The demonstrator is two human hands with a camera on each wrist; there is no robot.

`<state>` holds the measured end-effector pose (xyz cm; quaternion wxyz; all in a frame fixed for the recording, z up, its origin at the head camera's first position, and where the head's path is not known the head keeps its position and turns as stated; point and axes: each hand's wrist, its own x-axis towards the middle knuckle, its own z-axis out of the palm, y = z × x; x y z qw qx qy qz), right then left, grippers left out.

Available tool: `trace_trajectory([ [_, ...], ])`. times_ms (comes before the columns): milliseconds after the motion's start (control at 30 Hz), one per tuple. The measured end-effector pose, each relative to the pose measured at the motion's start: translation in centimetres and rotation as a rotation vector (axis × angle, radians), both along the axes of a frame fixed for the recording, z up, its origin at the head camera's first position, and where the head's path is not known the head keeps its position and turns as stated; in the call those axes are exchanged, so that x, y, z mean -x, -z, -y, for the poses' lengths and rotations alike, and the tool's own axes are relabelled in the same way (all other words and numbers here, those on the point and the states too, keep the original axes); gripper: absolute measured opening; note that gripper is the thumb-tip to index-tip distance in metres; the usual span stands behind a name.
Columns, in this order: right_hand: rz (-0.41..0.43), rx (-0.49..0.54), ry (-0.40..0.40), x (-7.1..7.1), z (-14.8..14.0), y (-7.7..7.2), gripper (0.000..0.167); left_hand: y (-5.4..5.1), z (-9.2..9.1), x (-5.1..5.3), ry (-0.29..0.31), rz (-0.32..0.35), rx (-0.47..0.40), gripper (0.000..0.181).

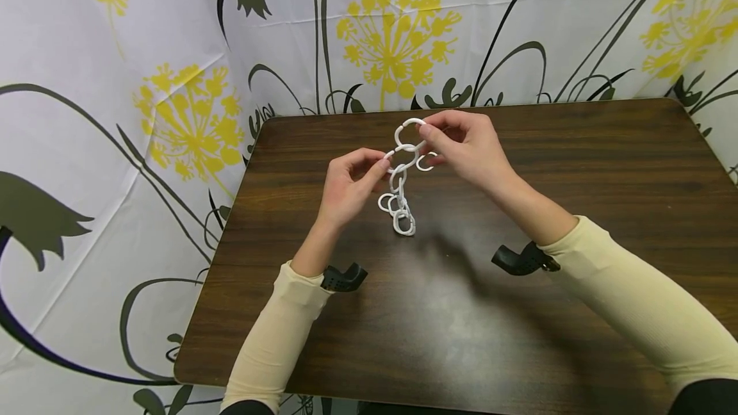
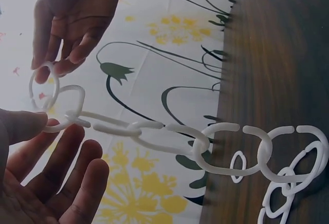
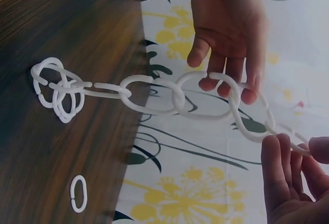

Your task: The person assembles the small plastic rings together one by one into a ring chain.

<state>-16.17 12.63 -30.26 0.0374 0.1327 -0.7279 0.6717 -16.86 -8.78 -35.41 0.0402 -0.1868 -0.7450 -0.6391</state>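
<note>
My left hand [image 1: 348,187] pinches a white link of a chain [image 2: 226,171] between thumb and fingertips. My right hand [image 1: 473,149] pinches the link at the chain's top end [image 1: 398,136], a little higher and to the right. From the held links the chain hangs down in a line of open-gapped white links. Its lower end lies bunched in a small pile [image 1: 396,218] on the table. A single loose link [image 3: 85,193] lies on the table apart from the pile; in the head view it shows just under my right fingers.
The dark wooden table [image 1: 605,165] stretches out beneath both hands. Behind it and at the left hangs a white cloth [image 1: 277,31] printed with yellow and grey-green flowers. Black wrist cameras [image 1: 521,260] are worn at the ends of the cream sleeves [image 1: 628,293].
</note>
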Motion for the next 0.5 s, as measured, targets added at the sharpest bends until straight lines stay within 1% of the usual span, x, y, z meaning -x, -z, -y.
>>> trace_trajectory([
  [67,0.022,0.024,-0.013,0.0,0.0,0.0,0.018,0.0,0.0,0.0,0.004,0.003,0.014,0.018],
  [200,0.041,0.055,-0.036,0.0,0.0,0.0,0.016,-0.4,-0.1,0.1,0.010,0.020,0.031,0.021],
  [367,0.036,0.036,-0.057,0.0,0.2,0.1,0.015,-1.1,-0.3,0.1,0.014,0.015,-0.010,0.023],
  [500,0.042,0.006,-0.081,0.1,0.2,0.3,0.016,-1.3,-0.4,0.2,0.021,-0.002,-0.042,0.024],
])
